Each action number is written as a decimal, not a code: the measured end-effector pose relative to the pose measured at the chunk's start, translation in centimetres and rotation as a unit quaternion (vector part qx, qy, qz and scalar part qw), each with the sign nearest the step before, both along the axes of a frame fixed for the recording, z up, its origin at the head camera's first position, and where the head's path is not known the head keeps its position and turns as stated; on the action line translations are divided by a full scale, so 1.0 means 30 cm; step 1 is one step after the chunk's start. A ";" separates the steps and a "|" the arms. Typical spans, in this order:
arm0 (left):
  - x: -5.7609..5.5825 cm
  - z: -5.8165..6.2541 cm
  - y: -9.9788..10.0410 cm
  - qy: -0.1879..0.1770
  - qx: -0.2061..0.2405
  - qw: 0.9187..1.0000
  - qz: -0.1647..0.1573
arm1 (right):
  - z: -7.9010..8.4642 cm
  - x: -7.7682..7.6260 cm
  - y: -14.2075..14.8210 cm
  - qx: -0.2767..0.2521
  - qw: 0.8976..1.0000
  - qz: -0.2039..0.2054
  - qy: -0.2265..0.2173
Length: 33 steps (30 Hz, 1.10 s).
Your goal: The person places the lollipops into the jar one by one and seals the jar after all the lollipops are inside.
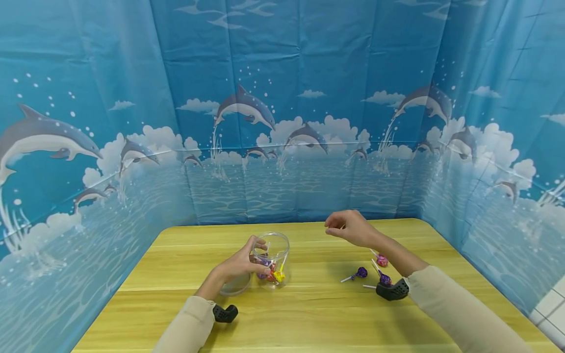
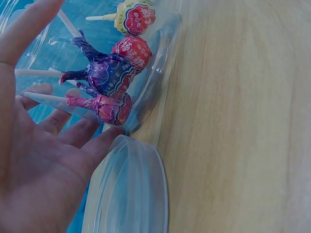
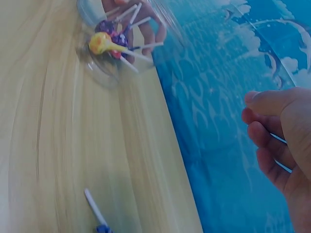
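Note:
My left hand (image 1: 245, 261) grips the side of a clear plastic jar (image 1: 274, 251) that stands on the table. Inside are several wrapped lollipops; the left wrist view shows a yellow-and-red one (image 2: 138, 18), a purple one (image 2: 109, 75) and a pink one (image 2: 114, 109). Beside the jar, below the left hand, lies a clear round lid (image 2: 146, 189). My right hand (image 1: 353, 228) is raised over the table to the right of the jar, fingers loosely bent and holding nothing. Under that forearm lie a purple lollipop (image 1: 362, 272), another purple one (image 1: 385, 279) and a pink one (image 1: 382, 260).
A further white stick (image 1: 369, 286) shows beside the black right wrist camera (image 1: 393, 290), which hides its other end. The yellow wooden table (image 1: 309, 318) has a blue dolphin-print curtain (image 1: 282, 191) around its back and sides.

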<state>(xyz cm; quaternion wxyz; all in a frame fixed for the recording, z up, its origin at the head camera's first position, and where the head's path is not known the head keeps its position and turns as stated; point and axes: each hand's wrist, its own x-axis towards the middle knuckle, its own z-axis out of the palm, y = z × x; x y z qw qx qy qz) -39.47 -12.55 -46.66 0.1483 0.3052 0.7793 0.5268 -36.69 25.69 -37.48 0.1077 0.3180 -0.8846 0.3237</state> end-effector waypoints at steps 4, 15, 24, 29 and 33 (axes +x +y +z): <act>0.001 0.001 -0.003 0.001 -0.001 1.000 0.001 | -0.009 0.005 0.042 0.002 1.000 -0.019 0.003; 0.000 0.001 -0.001 0.008 -0.003 1.000 -0.005 | -0.032 0.024 0.163 0.004 0.998 -0.059 0.003; -0.003 -0.003 -0.002 0.007 -0.006 1.000 0.005 | -0.053 0.012 0.259 0.008 0.995 -0.101 -0.004; -0.003 -0.002 -0.003 0.007 -0.006 1.000 0.005 | -0.067 0.012 0.297 0.008 0.993 -0.119 -0.013; 0.000 -0.001 -0.003 0.005 -0.009 1.000 0.006 | -0.082 0.007 0.325 0.011 0.991 -0.132 -0.022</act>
